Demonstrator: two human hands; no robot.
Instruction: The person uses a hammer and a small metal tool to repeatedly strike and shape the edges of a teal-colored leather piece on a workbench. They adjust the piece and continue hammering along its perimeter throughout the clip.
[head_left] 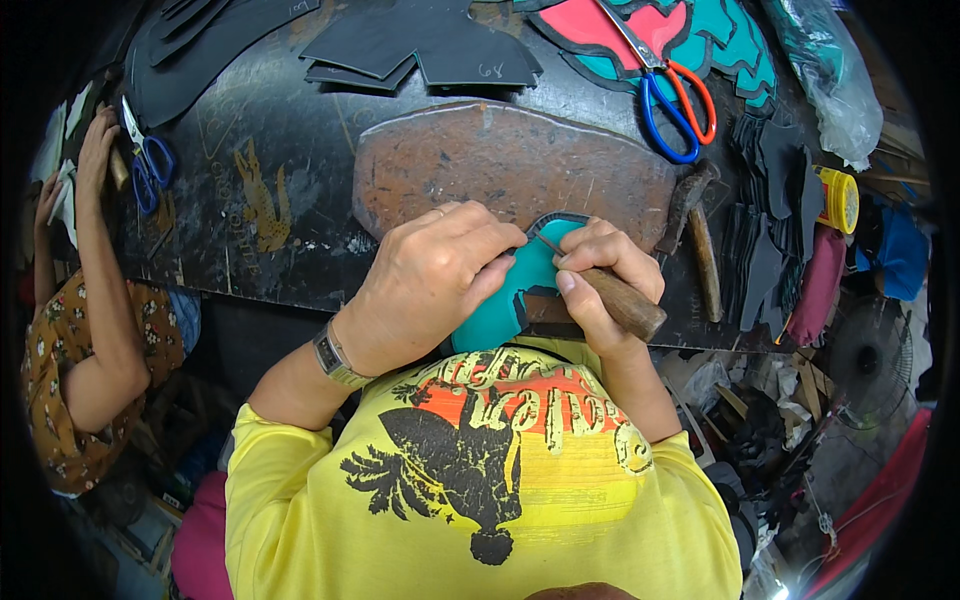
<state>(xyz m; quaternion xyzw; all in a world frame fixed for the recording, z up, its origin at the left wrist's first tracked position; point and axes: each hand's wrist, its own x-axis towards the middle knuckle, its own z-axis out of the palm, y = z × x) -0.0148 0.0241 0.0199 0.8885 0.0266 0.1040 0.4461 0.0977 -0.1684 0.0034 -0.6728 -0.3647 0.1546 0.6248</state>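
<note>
I am at a craft workshop bench, most likely for leather or shoe parts. My landmark is the worn brown cutting block on the scarred dark worktable. Beyond it lie black cut pieces; to its right are blue and orange scissors, a hammer and stacked dark cut-outs. Left of it, another person's arm reaches near blue scissors.

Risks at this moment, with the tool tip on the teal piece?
1. The left hand pins the teal piece right beside the tip of the wooden-handled tool that the right hand grips; a slip could likely jab the fingers.
2. The piece overhangs the bench edge, so it may shift under pressure.
3. A hammer lies close to the right hand and could be knocked.
</note>
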